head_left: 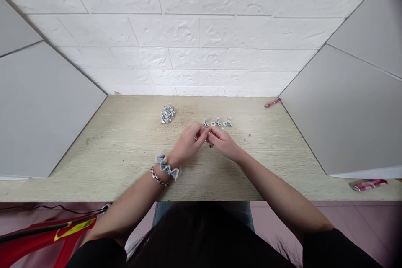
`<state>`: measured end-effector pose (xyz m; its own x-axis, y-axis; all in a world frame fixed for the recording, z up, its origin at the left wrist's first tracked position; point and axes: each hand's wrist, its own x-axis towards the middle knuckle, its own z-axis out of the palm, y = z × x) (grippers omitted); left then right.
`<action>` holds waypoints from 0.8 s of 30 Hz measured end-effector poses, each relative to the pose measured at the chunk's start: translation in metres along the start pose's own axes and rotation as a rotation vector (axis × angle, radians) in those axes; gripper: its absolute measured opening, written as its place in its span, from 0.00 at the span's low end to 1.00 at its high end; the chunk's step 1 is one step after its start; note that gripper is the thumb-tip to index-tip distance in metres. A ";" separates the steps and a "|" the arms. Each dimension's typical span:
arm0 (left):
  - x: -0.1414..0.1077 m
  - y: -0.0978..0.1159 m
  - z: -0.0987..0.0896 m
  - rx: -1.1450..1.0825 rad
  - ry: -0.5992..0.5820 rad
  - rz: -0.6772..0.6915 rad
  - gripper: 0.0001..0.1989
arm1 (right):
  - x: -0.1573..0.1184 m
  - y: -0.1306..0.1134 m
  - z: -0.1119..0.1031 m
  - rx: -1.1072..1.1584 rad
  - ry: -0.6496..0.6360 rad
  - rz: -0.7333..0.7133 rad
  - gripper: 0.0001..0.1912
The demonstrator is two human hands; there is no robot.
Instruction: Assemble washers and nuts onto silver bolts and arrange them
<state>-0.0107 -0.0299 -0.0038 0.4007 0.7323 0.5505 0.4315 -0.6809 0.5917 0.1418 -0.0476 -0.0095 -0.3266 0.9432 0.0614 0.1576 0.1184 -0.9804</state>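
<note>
The left hand curls around a small shiny silver metal bit, mostly hidden, and its fingertips meet the right hand; I can't tell if that one holds anything. Silver metal bolts and flat silver rings sit just past, maybe for easy reach, with no box, on the pale wood table.

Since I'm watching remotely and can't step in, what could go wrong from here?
The row of small metal hardware sits just beyond the fingers, so a forward nudge might scatter it.

The left hand and right hand meet at the fingertips, largely hiding anything between them; a small part could slip unnoticed.

The loose scrunchie on the left wrist might snag the hardware if that arm reaches across.
</note>
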 end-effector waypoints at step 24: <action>0.000 -0.008 0.002 0.068 -0.085 0.005 0.09 | 0.005 -0.004 -0.003 0.246 0.061 0.140 0.15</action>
<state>-0.0125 -0.0249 -0.0097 0.4691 0.7282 0.4997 0.4817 -0.6852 0.5463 0.1418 -0.0421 -0.0049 -0.2596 0.9629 -0.0736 -0.0359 -0.0858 -0.9957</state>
